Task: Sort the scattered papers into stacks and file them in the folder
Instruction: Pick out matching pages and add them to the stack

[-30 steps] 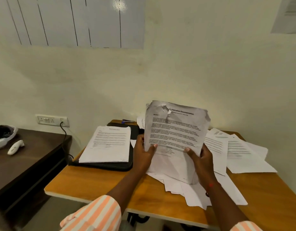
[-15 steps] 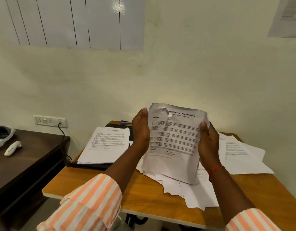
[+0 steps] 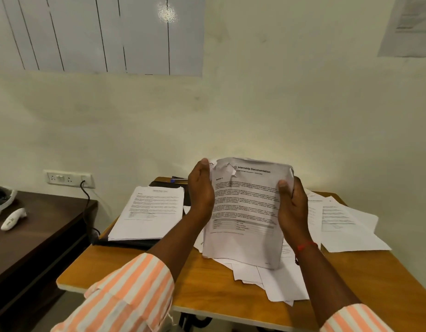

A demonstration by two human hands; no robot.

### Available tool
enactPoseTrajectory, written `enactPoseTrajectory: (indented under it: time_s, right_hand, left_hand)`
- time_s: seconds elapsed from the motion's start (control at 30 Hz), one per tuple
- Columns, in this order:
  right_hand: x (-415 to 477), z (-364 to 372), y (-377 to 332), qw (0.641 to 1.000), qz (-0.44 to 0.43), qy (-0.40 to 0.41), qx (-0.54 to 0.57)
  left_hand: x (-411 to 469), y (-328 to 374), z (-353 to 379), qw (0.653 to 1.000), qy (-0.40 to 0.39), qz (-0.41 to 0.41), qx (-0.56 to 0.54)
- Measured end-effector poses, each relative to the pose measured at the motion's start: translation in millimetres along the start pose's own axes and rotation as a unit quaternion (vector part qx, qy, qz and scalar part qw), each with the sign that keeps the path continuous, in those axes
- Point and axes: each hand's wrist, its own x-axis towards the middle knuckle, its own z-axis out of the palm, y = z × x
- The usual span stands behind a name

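You are holding the bundle of printed sheets [image 3: 248, 212] upright over the middle of the worktop [image 3: 202, 291], with its bottom edge resting on the loose papers [image 3: 279, 288] spread there. Your left grip [image 3: 201, 188] is cupping the bundle's left edge just below the torn top corner. Your right grip [image 3: 292, 207] is clamping the right edge, thumb lying on the printed face and fingers hidden behind.

A second ago both were pinching the bundle low down, near its bottom edge. Now they are sitting high on its sides, and the sheets are bowing a little between them. That looks like squaring up: you are jogging the edges into line, not picking out new pages.

So this bundle is turning into a stack, but it is not filed yet. A sorted stack [image 3: 152, 212] is already lying on top of the black folder [image 3: 130, 244] at the back left corner of the worktop. More sheets are still fanning out under the bundle and toward the right edge, so much of the sorting is still waiting. The torn corner is the weak spot, so squeezing gently there is looking wise.
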Motion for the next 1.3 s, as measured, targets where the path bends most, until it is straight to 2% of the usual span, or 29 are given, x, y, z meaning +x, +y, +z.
enactPoseTrajectory:
  time_s: [0.07, 0.13, 0.2, 0.27, 0.4, 0.5, 0.67, 0.8, 0.93, 1.07, 1.3]
  right_hand:
    - [-1, 1, 0, 1.000, 0.007, 0.007, 0.003]
    - [0, 1, 2, 0.999, 0.026, 0.016, 0.019]
    - [1, -1, 4, 0.998, 0.048, 0.013, 0.036]
    - [-2, -4, 7, 0.997, 0.061, -0.003, 0.037]
    - [-15, -7, 20, 0.995, 0.083, -0.034, 0.031]
    - [-22, -5, 26, 0.996, 0.085, -0.022, 0.028]
    - [-14, -2, 24, 0.995, 0.080, 0.001, 0.051]
    - [-24, 3, 43, 0.993, 0.109, -0.036, 0.025]
    - [-26, 7, 57, 0.994, 0.108, -0.015, 0.013]
    - [-36, 3, 81, 0.991, 0.120, -0.048, -0.045]
    - [-48, 3, 86, 0.988, 0.143, -0.053, -0.030]
  left_hand:
    - [-4, 1, 1, 1.000, -0.007, 0.007, 0.003]
    - [-7, -3, -3, 0.997, -0.028, 0.069, 0.033]
    - [-10, -9, -9, 0.984, -0.064, 0.134, 0.098]
    - [-11, -20, -14, 0.972, -0.086, 0.152, 0.155]
    - [-13, -40, -24, 0.982, -0.059, 0.083, 0.162]
    - [-18, -50, -28, 0.989, -0.052, 0.035, 0.136]
    - [-16, -45, -23, 0.994, -0.034, 0.035, 0.100]
    - [-25, -62, -27, 0.991, -0.059, 0.022, 0.117]
    - [-19, -68, -28, 0.988, -0.065, 0.026, 0.139]
    - [-30, -96, -47, 0.976, -0.126, -0.034, 0.174]
    - [-41, -118, -54, 0.978, -0.114, -0.082, 0.157]
